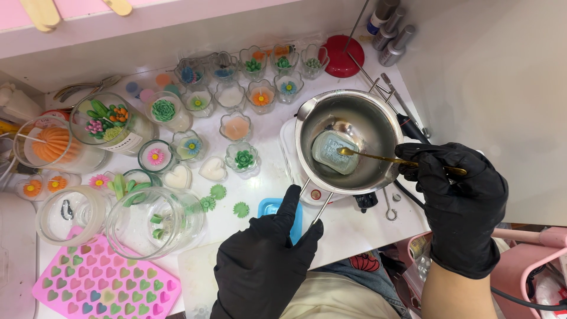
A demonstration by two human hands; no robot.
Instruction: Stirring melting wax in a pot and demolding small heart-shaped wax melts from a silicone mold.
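Resting in pot (366, 118), wax block (334, 152) beyond fingers (426, 167).

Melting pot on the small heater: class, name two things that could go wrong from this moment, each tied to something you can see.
1. The left hand grips only the thin wire handle of the melting pot; the pot could tip off the heater.
2. The right hand prods the pale block with a gold spoon; melted liquid might splash towards the glass candle cups nearby.
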